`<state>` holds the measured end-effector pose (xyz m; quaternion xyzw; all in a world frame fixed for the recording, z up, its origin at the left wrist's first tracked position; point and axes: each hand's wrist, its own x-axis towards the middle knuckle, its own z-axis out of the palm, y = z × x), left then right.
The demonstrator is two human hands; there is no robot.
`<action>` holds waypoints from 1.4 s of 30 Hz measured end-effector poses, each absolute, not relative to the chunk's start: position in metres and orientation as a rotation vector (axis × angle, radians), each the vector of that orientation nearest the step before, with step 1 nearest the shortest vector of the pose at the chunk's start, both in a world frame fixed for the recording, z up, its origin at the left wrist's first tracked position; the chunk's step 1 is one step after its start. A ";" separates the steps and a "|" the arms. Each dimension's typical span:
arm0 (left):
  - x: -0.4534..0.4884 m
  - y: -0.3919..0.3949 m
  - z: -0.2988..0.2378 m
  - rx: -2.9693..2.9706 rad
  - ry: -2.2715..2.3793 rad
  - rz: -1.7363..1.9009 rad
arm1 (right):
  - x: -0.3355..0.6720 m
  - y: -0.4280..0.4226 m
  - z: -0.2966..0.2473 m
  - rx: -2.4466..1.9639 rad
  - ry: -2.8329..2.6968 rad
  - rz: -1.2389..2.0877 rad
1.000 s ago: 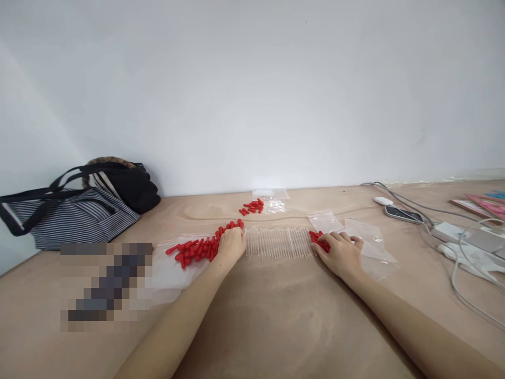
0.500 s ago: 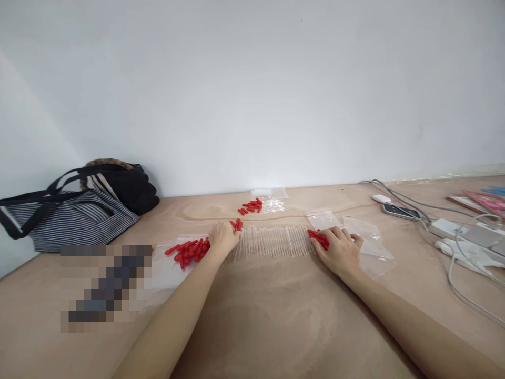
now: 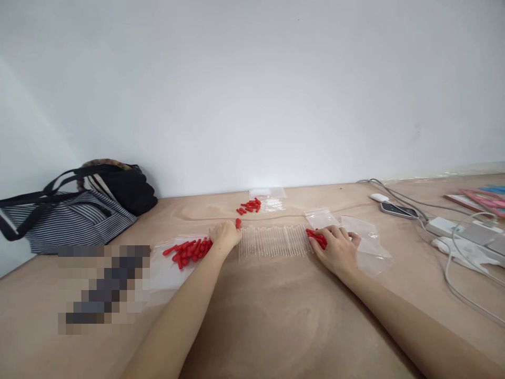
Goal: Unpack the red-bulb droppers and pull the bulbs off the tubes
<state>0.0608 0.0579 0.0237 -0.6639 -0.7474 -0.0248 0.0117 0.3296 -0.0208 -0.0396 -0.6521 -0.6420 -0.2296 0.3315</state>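
A row of thin clear dropper tubes (image 3: 274, 241) lies side by side on the wooden table. At its left end my left hand (image 3: 224, 235) is closed, with a red rubber bulb (image 3: 238, 223) sticking up from its fingers. My right hand (image 3: 336, 247) curls over a small cluster of red rubber bulbs (image 3: 316, 237) at the row's right end, thumb and fingers closed around them; its fingertips are partly hidden. A heap of red bulbs (image 3: 189, 251) rests on a clear plastic bag (image 3: 161, 276) to the left, partly behind my left wrist.
Farther back lie a small pile of red bulbs (image 3: 249, 206) and more clear tubes (image 3: 272, 205) beside a plastic bag (image 3: 266, 192). Empty plastic bags (image 3: 369, 247) lie behind my right hand. Cables, a power strip (image 3: 445, 227) and a dark device (image 3: 398, 210) stand right; a striped bag (image 3: 82, 218) left.
My left hand has turned slightly, and fewer red bulbs show at its fingers. My right hand stays on its cluster. The whole view has shifted a little.
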 end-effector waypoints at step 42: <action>0.055 -0.063 -0.013 -2.373 -0.751 -0.673 | 0.249 -0.069 -0.029 -0.797 -2.042 -0.530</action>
